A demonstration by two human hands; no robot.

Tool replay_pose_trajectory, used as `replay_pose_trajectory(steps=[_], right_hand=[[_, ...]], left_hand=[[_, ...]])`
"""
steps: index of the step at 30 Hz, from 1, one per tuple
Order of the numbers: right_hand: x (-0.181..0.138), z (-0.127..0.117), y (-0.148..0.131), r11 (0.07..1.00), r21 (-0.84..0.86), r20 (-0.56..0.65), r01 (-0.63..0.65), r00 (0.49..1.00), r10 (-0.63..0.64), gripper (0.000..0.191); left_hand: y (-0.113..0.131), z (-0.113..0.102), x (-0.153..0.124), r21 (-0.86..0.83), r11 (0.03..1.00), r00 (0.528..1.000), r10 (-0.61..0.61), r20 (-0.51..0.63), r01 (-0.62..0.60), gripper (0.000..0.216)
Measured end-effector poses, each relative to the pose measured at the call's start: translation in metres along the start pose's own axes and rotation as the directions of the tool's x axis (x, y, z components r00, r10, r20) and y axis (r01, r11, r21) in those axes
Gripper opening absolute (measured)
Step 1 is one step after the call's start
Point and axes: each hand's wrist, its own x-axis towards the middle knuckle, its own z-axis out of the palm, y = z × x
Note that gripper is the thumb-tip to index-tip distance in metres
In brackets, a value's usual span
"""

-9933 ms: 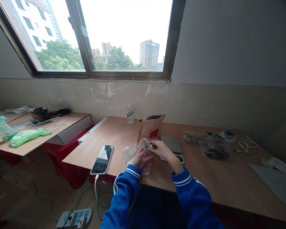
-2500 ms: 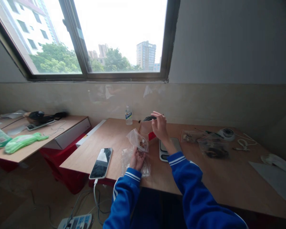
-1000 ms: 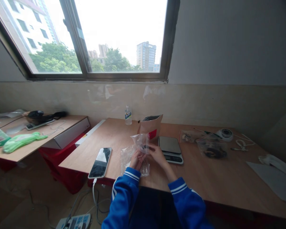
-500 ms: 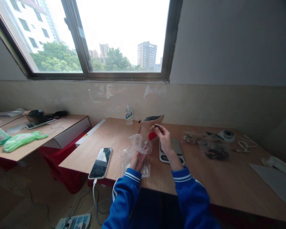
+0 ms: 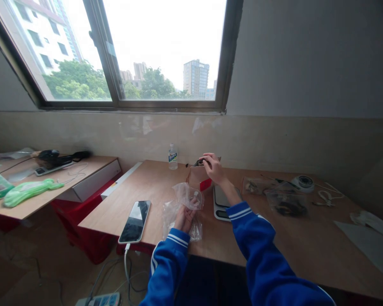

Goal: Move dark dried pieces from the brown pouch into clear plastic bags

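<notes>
My left hand (image 5: 185, 217) is closed around a crumpled clear plastic bag (image 5: 181, 193) above the front of the table. Farther back, my right hand (image 5: 214, 168) is at the open top of a brown paper bag (image 5: 196, 175) with a red patch on its side. Its fingers are pinched together at the dark opening; whatever they hold is too small to make out. More clear plastic lies under my left wrist. A kitchen scale (image 5: 219, 203) with a grey plate sits below my right forearm, which covers part of it.
A phone (image 5: 135, 222) on a white cable lies at the left. Behind it stands a clear bottle (image 5: 172, 157). On the right are zip bags of small parts (image 5: 287, 202), a white round device (image 5: 304, 182) and a white sheet (image 5: 364, 242). Another table (image 5: 92, 168) stands left.
My right hand has moved up and away from me, from in front of the brown paper bag to its open top. My left hand stays with the plastic bag.
</notes>
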Motion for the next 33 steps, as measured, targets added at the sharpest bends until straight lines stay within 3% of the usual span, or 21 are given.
replay_pose_trajectory(steps=[4, 7, 10, 14, 16, 19, 21, 24, 26, 28, 31, 33], right_hand=[[-0.009, -0.008, -0.006, 0.989, -0.136, -0.007, -0.065, 0.998, 0.064, 0.037], [-0.030, -0.012, -0.015, 0.992, -0.052, -0.075, -0.114, 0.991, 0.110, 0.043], [-0.073, -0.007, -0.032, 0.980, 0.088, -0.095, -0.177, 0.978, 0.185, 0.041], [-0.136, 0.002, -0.051, 0.913, 0.180, 0.018, -0.366, 0.929, 0.369, 0.056], [-0.160, -0.005, -0.052, 0.832, 0.249, 0.017, -0.495, 0.862, 0.507, 0.045], [-0.183, -0.031, -0.044, 0.631, 0.438, -0.094, -0.640, 0.666, 0.740, 0.047], [-0.193, -0.052, -0.038, 0.553, 0.538, -0.209, -0.636, 0.534, 0.819, 0.049], [-0.202, -0.072, -0.035, 0.517, 0.618, -0.291, -0.593, 0.438, 0.851, 0.054], [-0.205, -0.074, -0.039, 0.472, 0.649, -0.254, -0.597, 0.414, 0.874, 0.059], [-0.206, -0.069, -0.044, 0.386, 0.669, -0.141, -0.636, 0.401, 0.905, 0.064], [-0.205, -0.059, -0.051, 0.275, 0.689, 0.072, -0.671, 0.441, 0.895, 0.069], [-0.204, -0.056, -0.054, 0.248, 0.712, 0.143, -0.657, 0.481, 0.865, 0.074]], left_hand=[[0.001, 0.002, -0.002, 0.036, 0.999, 1.000, -0.016, 0.014, 0.016, 0.024], [0.002, 0.003, -0.003, 0.056, 0.998, 1.000, -0.009, 0.016, 0.008, 0.024], [0.000, 0.005, -0.006, 0.118, 0.993, 0.998, 0.024, 0.063, -0.031, 0.026], [-0.004, 0.010, -0.010, 0.199, 0.976, 0.983, 0.050, 0.179, -0.086, 0.028], [-0.003, 0.016, -0.012, 0.316, 0.945, 0.970, 0.004, 0.242, -0.083, 0.031], [0.003, 0.032, -0.019, 0.592, 0.786, 0.921, -0.079, 0.382, -0.178, 0.033], [0.007, 0.045, -0.026, 0.672, 0.687, 0.882, -0.095, 0.461, -0.277, 0.035], [0.001, 0.061, -0.039, 0.704, 0.624, 0.862, -0.092, 0.498, -0.340, 0.037], [-0.013, 0.067, -0.047, 0.722, 0.612, 0.889, -0.064, 0.453, -0.323, 0.038], [-0.029, 0.070, -0.054, 0.716, 0.631, 0.927, 0.015, 0.374, -0.299, 0.038], [-0.048, 0.070, -0.061, 0.674, 0.664, 0.942, 0.161, 0.295, -0.324, 0.036], [-0.049, 0.067, -0.064, 0.653, 0.677, 0.940, 0.207, 0.272, -0.339, 0.036]])
